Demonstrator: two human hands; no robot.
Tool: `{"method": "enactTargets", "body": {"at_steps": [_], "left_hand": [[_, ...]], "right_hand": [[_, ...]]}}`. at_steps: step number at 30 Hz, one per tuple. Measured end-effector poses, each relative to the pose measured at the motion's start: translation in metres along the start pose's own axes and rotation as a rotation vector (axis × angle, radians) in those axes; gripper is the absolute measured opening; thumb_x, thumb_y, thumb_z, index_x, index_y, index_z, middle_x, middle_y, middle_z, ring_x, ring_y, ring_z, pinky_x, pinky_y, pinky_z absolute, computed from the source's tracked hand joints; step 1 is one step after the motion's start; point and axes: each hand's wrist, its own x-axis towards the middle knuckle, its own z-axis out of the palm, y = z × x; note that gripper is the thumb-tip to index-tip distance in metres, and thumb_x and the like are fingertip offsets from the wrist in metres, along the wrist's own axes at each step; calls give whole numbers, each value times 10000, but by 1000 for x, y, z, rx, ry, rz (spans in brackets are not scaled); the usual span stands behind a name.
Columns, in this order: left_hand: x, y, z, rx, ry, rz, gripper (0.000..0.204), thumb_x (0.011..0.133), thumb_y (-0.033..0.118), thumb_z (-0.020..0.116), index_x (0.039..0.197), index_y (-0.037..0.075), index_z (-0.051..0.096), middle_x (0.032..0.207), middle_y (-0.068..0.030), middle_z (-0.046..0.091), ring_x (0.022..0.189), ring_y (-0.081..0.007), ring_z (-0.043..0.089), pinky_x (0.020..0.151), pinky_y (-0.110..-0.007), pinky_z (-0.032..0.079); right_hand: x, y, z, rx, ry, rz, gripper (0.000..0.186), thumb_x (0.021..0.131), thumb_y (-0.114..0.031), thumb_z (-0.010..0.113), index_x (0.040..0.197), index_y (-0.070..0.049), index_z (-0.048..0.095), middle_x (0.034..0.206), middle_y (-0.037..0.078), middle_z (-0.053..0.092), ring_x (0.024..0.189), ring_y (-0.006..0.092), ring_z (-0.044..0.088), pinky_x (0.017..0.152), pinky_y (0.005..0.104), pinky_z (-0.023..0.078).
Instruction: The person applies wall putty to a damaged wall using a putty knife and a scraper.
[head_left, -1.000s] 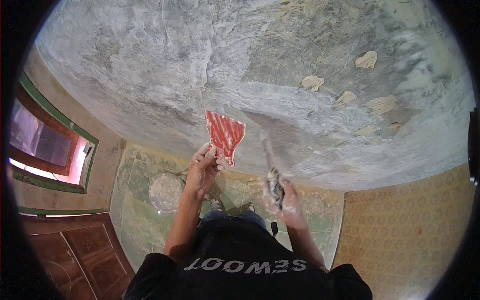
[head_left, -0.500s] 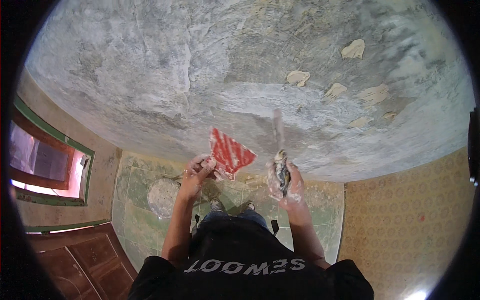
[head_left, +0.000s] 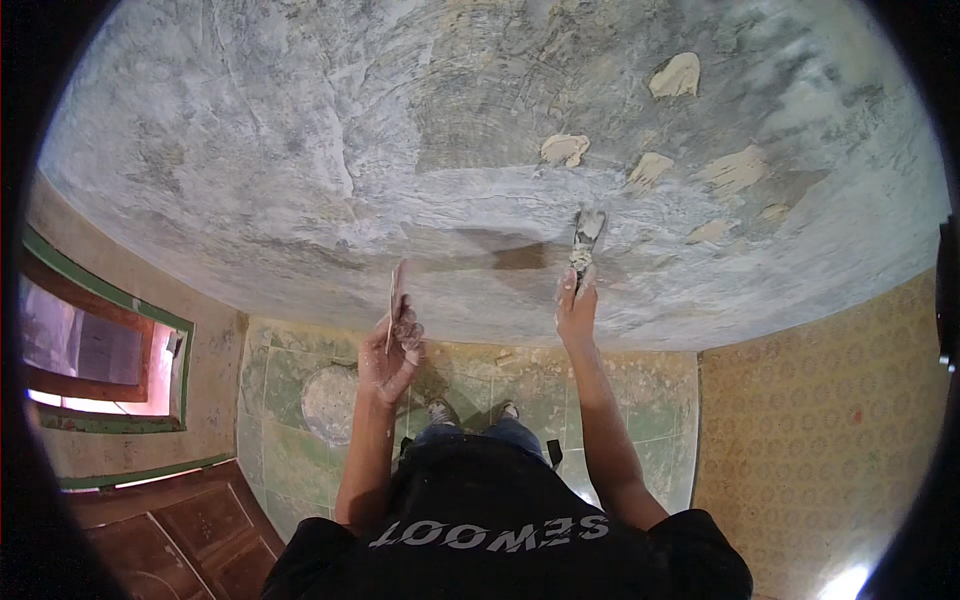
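Observation:
My right hand (head_left: 576,310) is closed round the handle of a putty knife (head_left: 590,224), whose putty-smeared blade points up at the grey plastered wall (head_left: 280,130). The blade appears to meet the wall, though I cannot tell for certain. Lower and to the left, my left hand (head_left: 393,360) grips a thin flat scraper plate (head_left: 396,290) turned edge-on, so its red face is hidden. White putty coats the fingers of my left hand. Several cream putty dabs (head_left: 675,76) stick to the wall, up and to the right of the knife.
Below the wall runs a dirty green tiled floor (head_left: 290,465) with a round, pale-crusted object (head_left: 330,404) left of my feet. A green-framed window (head_left: 95,335) and brown wooden door (head_left: 190,540) stand at left. A patterned yellowish wall (head_left: 800,440) closes the right side.
My right hand has raised the putty knife toward the wall. My left hand has turned the plate from its red face to its edge and shifted slightly left.

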Motion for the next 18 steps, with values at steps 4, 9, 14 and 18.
{"method": "enactTargets", "body": {"at_steps": [4, 9, 14, 18], "left_hand": [[5, -7, 0, -51, -189, -80, 625, 884, 294, 649, 1380, 4, 404, 822, 11, 419, 723, -118, 436, 612, -273, 387], [-3, 5, 0, -30, -88, -71, 471, 969, 285, 567, 1346, 27, 453, 785, 37, 438, 633, -95, 416, 595, -287, 403], [-1, 15, 3, 112, -65, -47, 308, 991, 215, 526, 1239, 33, 542, 788, 23, 525, 651, -115, 481, 578, -269, 411], [1, 29, 50, 326, 331, 144, 297, 984, 237, 536, 1203, 36, 536, 872, -17, 609, 723, -114, 554, 559, -281, 442]], "right_hand": [[-25, 69, 5, 21, -121, 90, 279, 1018, -253, 471, 1097, 10, 518, 700, 38, 504, 616, 146, 452, 576, 331, 409], [-91, 87, -11, -62, -198, 64, 315, 1025, -305, 447, 1101, -9, 525, 709, 36, 501, 619, 152, 463, 571, 342, 416], [-110, 18, -23, 146, -290, 241, 343, 1028, -349, 458, 1158, -43, 541, 815, 0, 521, 628, 78, 457, 540, 249, 390], [-100, -58, -24, 370, -390, 355, 325, 1020, -328, 486, 1148, -38, 556, 804, -16, 518, 631, 65, 456, 524, 246, 372]]}}
